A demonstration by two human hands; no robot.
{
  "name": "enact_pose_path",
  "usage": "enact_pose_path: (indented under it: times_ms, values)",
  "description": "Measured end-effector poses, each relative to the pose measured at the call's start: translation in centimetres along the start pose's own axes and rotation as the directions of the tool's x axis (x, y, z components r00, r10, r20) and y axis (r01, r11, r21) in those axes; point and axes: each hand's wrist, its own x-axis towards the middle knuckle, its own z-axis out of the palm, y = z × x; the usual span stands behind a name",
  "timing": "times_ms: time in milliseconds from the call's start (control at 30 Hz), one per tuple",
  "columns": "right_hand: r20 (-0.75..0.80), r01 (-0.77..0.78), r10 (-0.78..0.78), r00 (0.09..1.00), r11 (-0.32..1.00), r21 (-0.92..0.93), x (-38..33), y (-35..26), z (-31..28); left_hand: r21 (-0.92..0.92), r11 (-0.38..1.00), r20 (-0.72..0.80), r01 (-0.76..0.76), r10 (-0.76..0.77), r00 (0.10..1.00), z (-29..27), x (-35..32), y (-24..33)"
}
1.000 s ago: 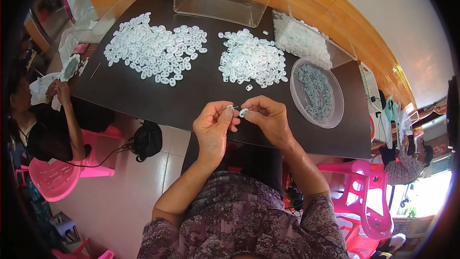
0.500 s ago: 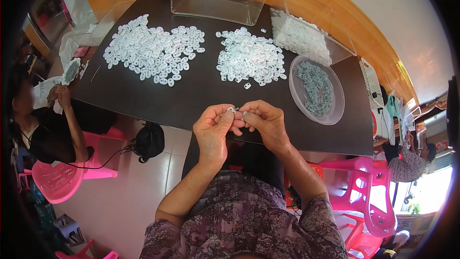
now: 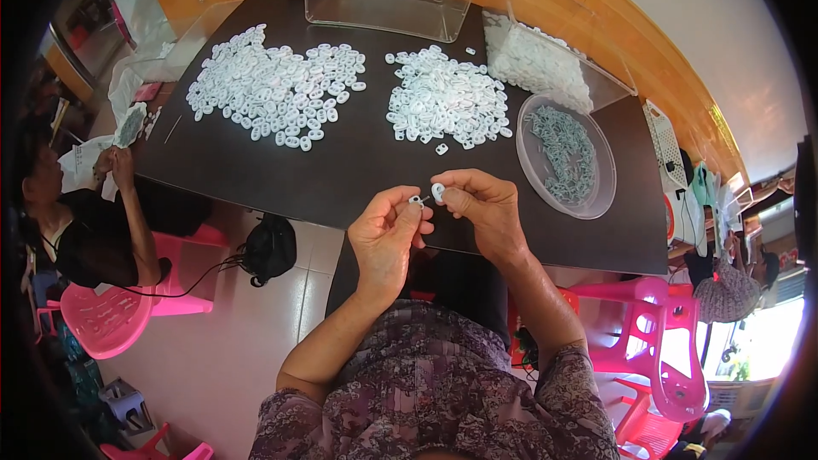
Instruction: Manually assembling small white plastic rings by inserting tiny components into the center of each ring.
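Over the near edge of the dark table (image 3: 256, 177), my left hand (image 3: 383, 234) pinches a small white plastic piece (image 3: 415, 201) with holes. A thin pin (image 3: 425, 199) sticks out from it towards the right. Close by, my right hand (image 3: 490, 213) grips a white oval plastic piece (image 3: 438, 192) between thumb and fingertips, its face showing. A narrow gap separates the two pieces. Beyond my hands lies a heap of small white pieces (image 3: 447, 98); a wider heap of white oval pieces (image 3: 273, 89) spreads to the left.
A round clear bowl (image 3: 608, 179) at the right holds many grey-green pins (image 3: 564, 153). Behind it stands a clear bin with a bag of white pieces (image 3: 537, 60). A clear box (image 3: 383, 13) is at the back. Another person (image 3: 94, 221) sits at left; pink chairs (image 3: 635, 332) stand at right.
My hands have drawn slightly apart. The white oval piece now shows plainly in my right fingers, and the pin on the left-hand piece is in view. The person at left has shifted a little.
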Motion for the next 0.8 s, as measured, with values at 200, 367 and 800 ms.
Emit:
enact_pose_path:
  times_ms: [200, 367, 800]
  values:
    - [-0.005, -0.003, 0.003, 1.000, 1.000, -0.018, 0.0, -0.4, 0.7, 0.063, 0.998, -0.026, -0.013, 0.015, 1.000, 0.1, -0.1, 0.1]
    - [0.016, 0.012, -0.012, 1.000, 1.000, 0.014, 0.1, -0.5, 1.0, 0.090, 0.996, -0.042, -0.003, 0.006, 0.999, 0.0, -0.1, -0.2]
    - [0.007, 0.173, -0.176, 0.984, 0.958, -0.228, 0.0, 0.3, 1.7, 0.152, 0.988, -0.057, -0.033, 0.043, 0.997, 0.0, -0.2, -0.4]
